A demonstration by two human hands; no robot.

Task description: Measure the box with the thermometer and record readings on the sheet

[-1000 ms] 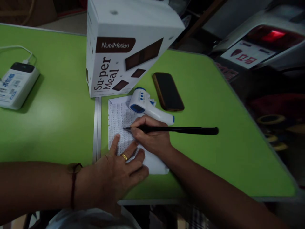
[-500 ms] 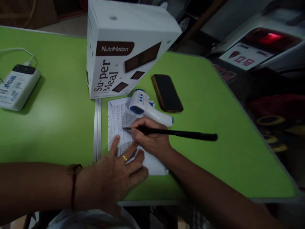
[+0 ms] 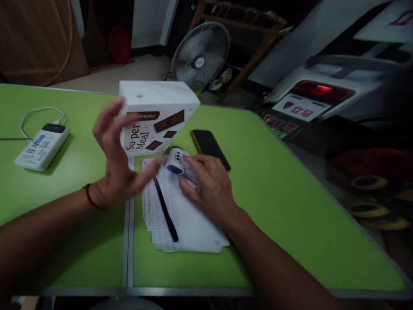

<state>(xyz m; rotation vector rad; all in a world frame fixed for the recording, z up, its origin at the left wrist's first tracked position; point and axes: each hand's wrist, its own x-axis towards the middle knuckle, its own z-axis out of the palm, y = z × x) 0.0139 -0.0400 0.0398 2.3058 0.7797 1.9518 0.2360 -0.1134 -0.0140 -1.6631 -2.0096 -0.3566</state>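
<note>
My right hand point(image 3: 209, 187) is wrapped round the handle of a white and blue infrared thermometer point(image 3: 175, 162), lying over the upper part of the papers. My left hand point(image 3: 119, 157) is raised, slightly blurred, in front of the white NutriMotion box point(image 3: 161, 92), fingers apart and curved with nothing in them. Its thumb points towards the thermometer's head; whether they touch I cannot tell. A black pen point(image 3: 166, 211) lies slanted on the stack of written paper sheets point(image 3: 200, 228), out of both hands. Much of the thermometer's handle is hidden under my right hand.
A smartphone point(image 3: 209, 146) lies just beyond my right hand. On the left of the green table point(image 3: 274, 224) sits a white power bank point(image 3: 41, 148) with a cable. Behind the table stand a fan point(image 3: 200, 60) and a scooter point(image 3: 322, 92) with a red tail light.
The pen has left my right hand and now lies on the paper. My right hand has taken hold of the thermometer. My left hand has lifted off the sheets, and the view has tilted upwards.
</note>
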